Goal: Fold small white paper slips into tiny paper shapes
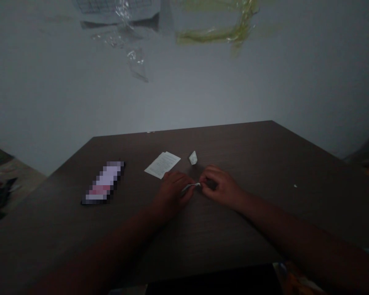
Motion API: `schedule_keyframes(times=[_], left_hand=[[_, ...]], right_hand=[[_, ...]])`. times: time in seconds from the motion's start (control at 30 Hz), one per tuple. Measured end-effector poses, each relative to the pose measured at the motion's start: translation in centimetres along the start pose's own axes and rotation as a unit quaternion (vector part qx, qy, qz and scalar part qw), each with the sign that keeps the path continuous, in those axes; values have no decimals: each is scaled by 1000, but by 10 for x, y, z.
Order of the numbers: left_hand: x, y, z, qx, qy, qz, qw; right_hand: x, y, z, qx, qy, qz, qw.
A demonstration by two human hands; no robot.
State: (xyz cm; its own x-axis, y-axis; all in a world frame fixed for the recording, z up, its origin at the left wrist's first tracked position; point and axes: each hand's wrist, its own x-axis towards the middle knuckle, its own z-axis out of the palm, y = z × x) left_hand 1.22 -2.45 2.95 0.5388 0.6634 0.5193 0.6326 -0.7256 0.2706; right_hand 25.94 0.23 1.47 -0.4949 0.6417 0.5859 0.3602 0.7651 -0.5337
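Between my two hands is a small piece of white paper (190,186), seen nearly edge-on and partly hidden by the fingers. My left hand (174,192) pinches its left part between thumb and fingers. At the paper's right end, the thumb and fingertips of my right hand (219,186) are closed on it. Just beyond my left hand lie printed paper sheets (162,164), flat on the table. A small folded white paper piece (193,158) stands a little beyond the hands, to the right of the sheets.
A phone (103,183) with a blurred, lit screen lies at the left of the dark brown table (249,147). A tiny white scrap (295,186) is on the right side. Behind the table's far edge rises a pale wall (184,94) with tape and plastic stuck on it.
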Motion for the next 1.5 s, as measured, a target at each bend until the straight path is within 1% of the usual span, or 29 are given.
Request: schedule_keyframes(times=[0.17, 0.23, 0.33, 0.4, 0.53, 0.6, 0.7, 0.83, 1.0, 1.17, 1.37, 1.5], left_hand=[[-2, -3, 3, -32, 30, 5, 999], [-4, -3, 6, -53, 36, -7, 998], [-6, -2, 9, -80, 50, -36, 995], [-6, -1, 10, -82, 42, -43, 995], [-3, 5, 6, -49, 8, -19, 999], [-2, 10, 2, -26, 1, -16, 1000], [0, 15, -5, -7, -2, -20, 1000], [-1, 15, -5, -7, 13, -16, 1000], [-2, 17, -1, -5, 21, -7, 1000], [-2, 22, -3, -6, 14, 6, 1000], [-2, 22, -2, 9, 11, 7, 1000], [0, 27, -6, 18, 14, 8, 1000]], right_hand=[[0, 0, -1, -2, -4, 17, 1000], [0, -1, 0, -1, -2, 19, 1000], [0, -2, 1, 1, 0, -2, 1000], [0, -3, 1, -4, -6, -17, 1000], [0, -6, -2, -32, -27, -47, 998], [0, -8, -3, -38, -19, -65, 997], [0, -13, -3, -31, 13, -82, 996], [1, -17, 0, -14, 52, -67, 996], [-2, -20, 4, -6, 65, -55, 996], [-4, -23, 4, 8, 65, -46, 997], [-5, -24, 3, 15, 71, -51, 996], [-4, -25, 4, -11, 90, -63, 994]])
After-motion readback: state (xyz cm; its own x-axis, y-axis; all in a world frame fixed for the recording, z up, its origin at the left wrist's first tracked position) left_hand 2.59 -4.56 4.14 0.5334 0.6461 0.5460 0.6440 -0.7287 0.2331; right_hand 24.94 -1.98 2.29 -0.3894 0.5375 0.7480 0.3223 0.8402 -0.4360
